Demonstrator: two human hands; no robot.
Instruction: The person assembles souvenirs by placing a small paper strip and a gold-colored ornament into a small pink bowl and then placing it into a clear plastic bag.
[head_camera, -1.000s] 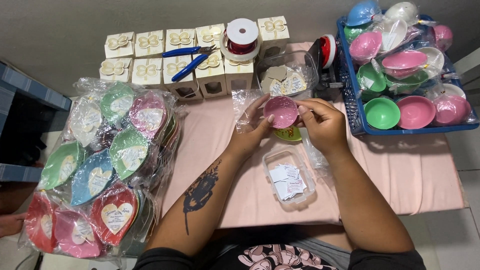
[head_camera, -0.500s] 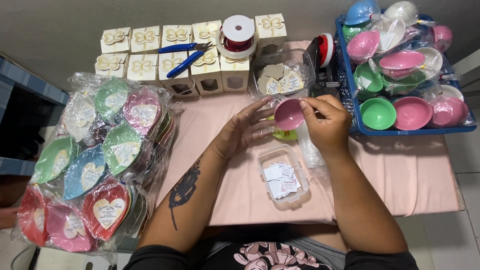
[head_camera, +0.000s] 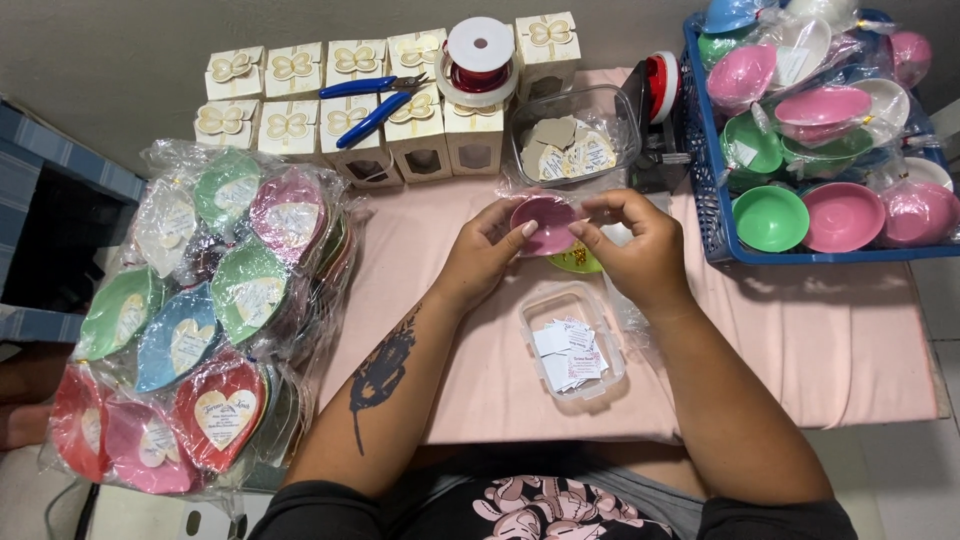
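Note:
My left hand (head_camera: 483, 255) and my right hand (head_camera: 635, 247) together hold a small pink dish (head_camera: 543, 224) wrapped in clear plastic, above the pink tablecloth (head_camera: 820, 350). The left fingers grip its left rim and the right fingers pinch the plastic at its right and top. Just below the dish a small green and gold item (head_camera: 575, 260) lies on the cloth, partly hidden by my right hand. A clear rectangular box of small white paper slips (head_camera: 572, 345) sits in front of my hands.
A pile of wrapped heart and leaf dishes (head_camera: 205, 310) lies at the left. Small white gift boxes (head_camera: 350, 100) line the back, with blue pliers (head_camera: 372, 100) and a red ribbon spool (head_camera: 480, 60) on them. A clear tub of tags (head_camera: 572, 140) and a blue basket (head_camera: 715, 215) of coloured bowls stand at the right.
My hands and the pink dish have stayed in nearly the same place. The dish has tilted slightly as the fingers shifted on the plastic wrap.

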